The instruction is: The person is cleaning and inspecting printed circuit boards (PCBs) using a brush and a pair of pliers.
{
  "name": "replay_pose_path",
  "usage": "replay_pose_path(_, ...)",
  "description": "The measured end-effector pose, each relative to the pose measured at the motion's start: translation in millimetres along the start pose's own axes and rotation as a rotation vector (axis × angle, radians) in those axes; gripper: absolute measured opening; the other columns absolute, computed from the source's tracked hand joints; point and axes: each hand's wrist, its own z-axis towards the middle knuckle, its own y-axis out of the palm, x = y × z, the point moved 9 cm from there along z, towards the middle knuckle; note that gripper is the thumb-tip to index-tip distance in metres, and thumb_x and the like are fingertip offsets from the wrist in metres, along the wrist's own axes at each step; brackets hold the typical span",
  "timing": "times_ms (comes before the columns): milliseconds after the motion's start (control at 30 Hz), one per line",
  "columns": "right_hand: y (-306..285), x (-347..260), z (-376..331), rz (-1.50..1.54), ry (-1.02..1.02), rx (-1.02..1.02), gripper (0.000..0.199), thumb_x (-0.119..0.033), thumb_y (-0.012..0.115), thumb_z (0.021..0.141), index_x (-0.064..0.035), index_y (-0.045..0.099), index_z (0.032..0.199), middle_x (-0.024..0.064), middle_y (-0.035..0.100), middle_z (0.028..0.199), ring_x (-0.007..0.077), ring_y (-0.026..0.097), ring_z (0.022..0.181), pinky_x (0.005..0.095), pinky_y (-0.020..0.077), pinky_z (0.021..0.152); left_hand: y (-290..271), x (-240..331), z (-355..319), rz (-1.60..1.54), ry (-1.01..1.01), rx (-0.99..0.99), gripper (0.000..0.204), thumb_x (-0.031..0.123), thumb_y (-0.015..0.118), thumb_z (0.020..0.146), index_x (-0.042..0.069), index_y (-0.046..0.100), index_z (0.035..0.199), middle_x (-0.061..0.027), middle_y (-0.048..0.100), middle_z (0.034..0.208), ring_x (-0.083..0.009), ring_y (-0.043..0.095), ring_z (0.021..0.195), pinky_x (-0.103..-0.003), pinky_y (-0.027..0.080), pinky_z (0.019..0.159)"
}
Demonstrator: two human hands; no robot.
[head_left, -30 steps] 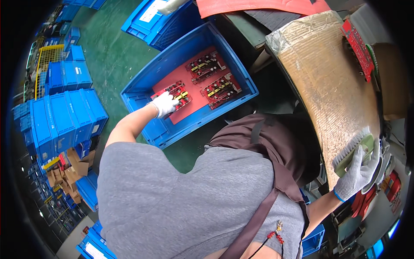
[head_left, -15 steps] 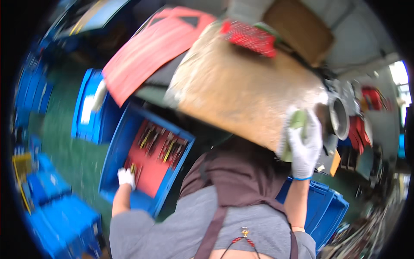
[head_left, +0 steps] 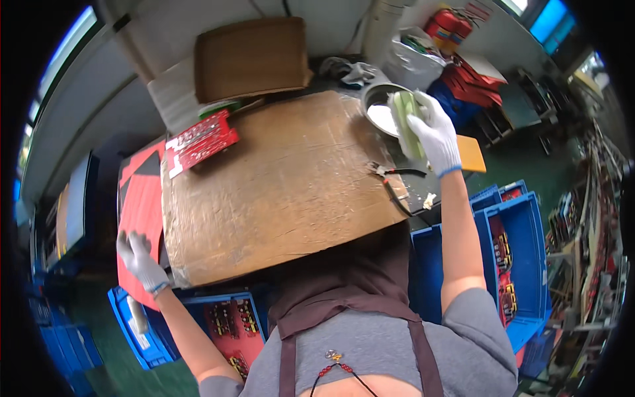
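Observation:
My right hand [head_left: 433,129], in a white glove, is closed round a green-backed brush [head_left: 408,126] with pale bristles. It is held up beside a round metal bowl [head_left: 366,106] that has something white inside. My left hand [head_left: 141,261], also gloved, is over the red sheet [head_left: 140,208] left of the work board, fingers apart and nothing in them. A brown-covered work board [head_left: 278,192] lies before me. On its far left corner sits a red circuit board panel [head_left: 200,142]. Cutting pliers [head_left: 397,185] with black and red handles rest at its right edge.
Below left, a blue bin [head_left: 218,299] holds small circuit boards on a red liner. More blue bins [head_left: 529,221] with boards stand at lower right. An open cardboard box [head_left: 251,59] stands at the back; red fire extinguishers [head_left: 450,28] are at the far right.
My left hand has come up out of the blue bin to the red sheet. My right hand, still holding the brush, is now beside the bowl. The view has swung to the right.

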Motion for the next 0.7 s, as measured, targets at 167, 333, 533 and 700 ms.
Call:
replay_pose_path(167, 5, 71, 67, -0.265, 0.072, 0.024, 0.051, -0.018, 0.076, 0.087, -0.0029, 0.065, 0.135, 0.0158, 0.073, 0.126, 0.0239, 0.071, 0.113, 0.0324, 0.0545, 0.099, 180, -63, 105, -0.186, -0.541, -0.379, 0.052, 0.046, 0.068, 0.102, 0.007, 0.058, 0.135, -0.0121, 0.063, 0.128, -0.0229, 0.069, 0.095, -0.031, 0.056, 0.069)
replay_pose_path(333, 33, 124, 81, -0.282, 0.193, -0.08, 0.047, -0.021, 0.077, 0.087, -0.0026, 0.07, 0.13, 0.0138, 0.077, 0.116, 0.0226, 0.073, 0.108, 0.0323, 0.0562, 0.094, 211, -101, 90, -0.185, -0.858, -0.403, 0.02, 0.036, 0.073, 0.1, 0.018, 0.07, 0.108, 0.0054, 0.067, 0.086, -0.0043, 0.048, 0.055, -0.016, 0.033, 0.038)
replay_pose_path(533, 69, 114, 78, -0.542, 0.057, -0.202, 0.043, -0.039, 0.068, 0.09, -0.0147, 0.075, 0.124, 0.0158, 0.073, 0.125, 0.0354, 0.065, 0.123, 0.0416, 0.05, 0.106, 210, -64, 37, -0.362, -0.72, -0.626, 0.007, 0.022, 0.067, 0.104, 0.02, 0.062, 0.1, 0.0084, 0.052, 0.075, -0.0025, 0.037, 0.048, -0.018, 0.027, 0.038)
replay_pose_path(700, 22, 76, 79, -0.214, -0.049, 0.101, 0.046, -0.029, 0.076, 0.088, -0.0139, 0.072, 0.131, 0.0145, 0.078, 0.114, 0.024, 0.076, 0.104, 0.0339, 0.0568, 0.094, 198, 11, -18, -0.53, -0.513, -0.533, 0.008, 0.012, 0.067, 0.101, 0.014, 0.061, 0.097, 0.0092, 0.044, 0.065, -0.0012, 0.034, 0.044, -0.02, 0.023, 0.037)
